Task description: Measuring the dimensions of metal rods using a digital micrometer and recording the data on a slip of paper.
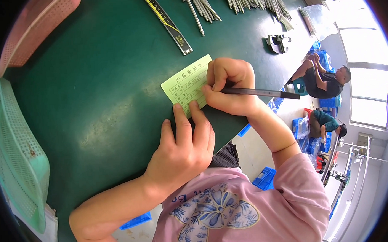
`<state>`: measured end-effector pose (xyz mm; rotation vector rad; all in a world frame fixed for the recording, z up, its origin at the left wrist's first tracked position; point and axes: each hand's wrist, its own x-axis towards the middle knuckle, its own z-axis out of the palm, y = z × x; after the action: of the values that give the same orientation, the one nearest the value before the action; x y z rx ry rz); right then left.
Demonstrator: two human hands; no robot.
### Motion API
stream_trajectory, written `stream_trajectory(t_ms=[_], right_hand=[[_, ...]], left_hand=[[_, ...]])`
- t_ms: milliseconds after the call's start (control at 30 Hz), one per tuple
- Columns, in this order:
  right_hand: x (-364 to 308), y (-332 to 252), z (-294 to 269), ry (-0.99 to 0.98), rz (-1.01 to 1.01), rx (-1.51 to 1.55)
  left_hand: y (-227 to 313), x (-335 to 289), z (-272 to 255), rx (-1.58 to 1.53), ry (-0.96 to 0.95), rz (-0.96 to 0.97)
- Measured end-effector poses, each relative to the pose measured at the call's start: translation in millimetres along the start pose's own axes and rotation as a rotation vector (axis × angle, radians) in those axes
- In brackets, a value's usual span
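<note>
A light green paper card (191, 73) with printed lines and some handwriting lies tilted on the dark green tabletop (101, 73). My right hand (234, 82) is closed around a dark pen (266, 92), its barrel pointing out to the right. The pen's tip is hidden behind my fingers, over the card's right part. My left hand (181, 147) rests on the card's near edge with its fingers spread, gripping nothing.
Beyond the card lie a black-and-yellow ruler (167, 23) and bundles of thin metal rods (245, 0). A small black device (278, 43) sits near the right edge. Green (20, 150) and pink (38, 30) baskets stand left. Two people (326, 80) are beyond the table.
</note>
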<state>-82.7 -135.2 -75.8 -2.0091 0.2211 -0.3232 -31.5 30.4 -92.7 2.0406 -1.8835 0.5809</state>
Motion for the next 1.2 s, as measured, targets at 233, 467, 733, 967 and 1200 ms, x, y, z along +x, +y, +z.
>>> stream_trajectory(t_ms=[233, 467, 733, 967, 1200], right_hand=[[0.0, 1.7, -1.1, 0.027, -0.016, -0.01], [-0.3, 1.9, -2.1, -0.031, -0.043, 0.025], [-0.5, 1.8, -1.8, -0.028, -0.043, -0.003], [-0.9, 1.6, -1.1, 0.004, -0.033, 0.003], [-2.2, 4.0, -2.1, -0.001, -0.051, -0.02]], left_hand=[[0.9, 0.7, 0.3, -0.001, 0.005, -0.007], [0.5, 0.2, 0.0, 0.007, 0.004, -0.005], [-0.3, 0.2, -0.8, -0.001, -0.015, 0.005], [-0.1, -0.4, 0.2, -0.004, -0.01, 0.007], [0.0, 0.1, 0.0, -0.012, -0.01, -0.001]])
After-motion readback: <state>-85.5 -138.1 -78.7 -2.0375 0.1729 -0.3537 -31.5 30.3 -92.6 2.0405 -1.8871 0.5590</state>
